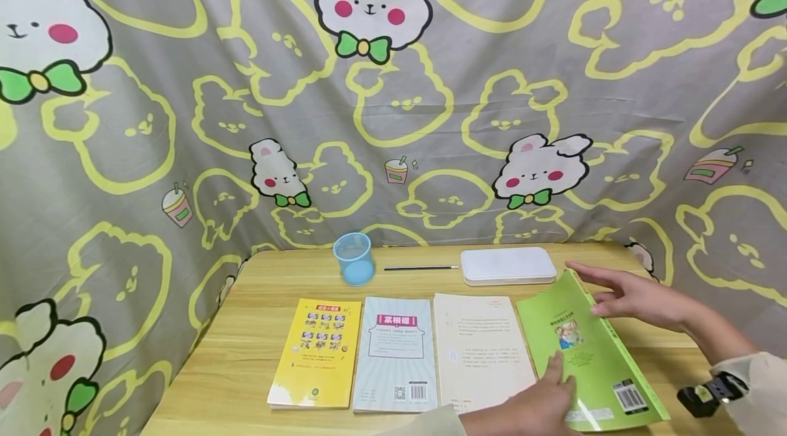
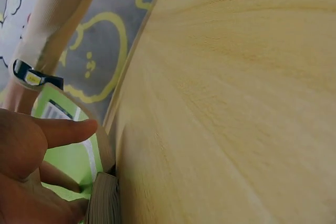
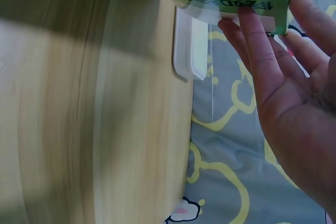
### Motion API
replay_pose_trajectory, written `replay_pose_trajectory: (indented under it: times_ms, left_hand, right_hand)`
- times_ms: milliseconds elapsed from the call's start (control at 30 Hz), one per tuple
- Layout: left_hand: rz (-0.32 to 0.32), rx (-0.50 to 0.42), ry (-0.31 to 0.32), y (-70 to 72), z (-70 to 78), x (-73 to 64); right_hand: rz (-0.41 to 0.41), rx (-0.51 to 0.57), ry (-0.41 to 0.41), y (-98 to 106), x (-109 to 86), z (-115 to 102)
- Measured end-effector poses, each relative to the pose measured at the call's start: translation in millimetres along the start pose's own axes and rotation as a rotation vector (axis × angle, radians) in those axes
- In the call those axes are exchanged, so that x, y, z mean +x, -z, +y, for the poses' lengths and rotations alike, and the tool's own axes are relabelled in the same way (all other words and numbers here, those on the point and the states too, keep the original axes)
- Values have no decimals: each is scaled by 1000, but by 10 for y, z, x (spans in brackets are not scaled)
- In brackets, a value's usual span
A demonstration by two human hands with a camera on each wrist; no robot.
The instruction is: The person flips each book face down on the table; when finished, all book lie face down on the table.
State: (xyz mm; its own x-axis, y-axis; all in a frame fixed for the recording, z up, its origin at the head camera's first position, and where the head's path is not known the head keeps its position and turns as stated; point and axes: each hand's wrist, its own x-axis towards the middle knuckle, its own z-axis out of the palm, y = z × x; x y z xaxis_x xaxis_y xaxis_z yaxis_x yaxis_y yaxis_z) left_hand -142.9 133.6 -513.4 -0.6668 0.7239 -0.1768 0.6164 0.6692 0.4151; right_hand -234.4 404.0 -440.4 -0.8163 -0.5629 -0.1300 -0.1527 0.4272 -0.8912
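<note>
A green paperback book [image 1: 578, 354], with a small picture and a barcode on its cover, lies at the right end of a row, its spine side raised off the table. At its upper corner my right hand [image 1: 642, 299] grips the book, with fingers on either face of the corner in the right wrist view. My left hand [image 1: 529, 409] touches the book's lower left part, fingers extended over the cover. In the left wrist view, that hand's thumb [image 2: 68, 131] sticks out straight above the green cover [image 2: 68, 156]. A cream book [image 1: 482, 347] lies immediately to the left.
Left of the cream book lie a pale blue book [image 1: 393, 374] and a yellow book [image 1: 316, 361]. Behind the row stand a blue cup [image 1: 355, 265], a pencil [image 1: 421, 268] and a white case [image 1: 507, 266]. A patterned curtain [image 1: 369, 115] borders the wooden table [image 1: 215, 354].
</note>
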Motion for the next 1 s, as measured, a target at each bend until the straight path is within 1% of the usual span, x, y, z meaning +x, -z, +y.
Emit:
replay_pose_trajectory:
  times_ms: [167,400,500,733,900,1000]
  left_hand:
    - [1,70,-16,9,30,-18]
    - [-20,135,-36,8,39,-12]
    - [-30,161,-45,0,40,-5]
    - [-37,198,-48,-8,46,-6]
    - [-27,210,-76,-28,37,10]
    - [-13,229,-97,-43,35,18]
  right_hand:
    - [-10,25,14,17,-24,76]
    - [36,-9,12,13,-64,166]
    - [40,-15,16,20,-76,199]
    - [52,6,-16,29,-67,270]
    - [76,-24,-17,6,-58,348]
    - [89,-21,-24,-5,-51,411]
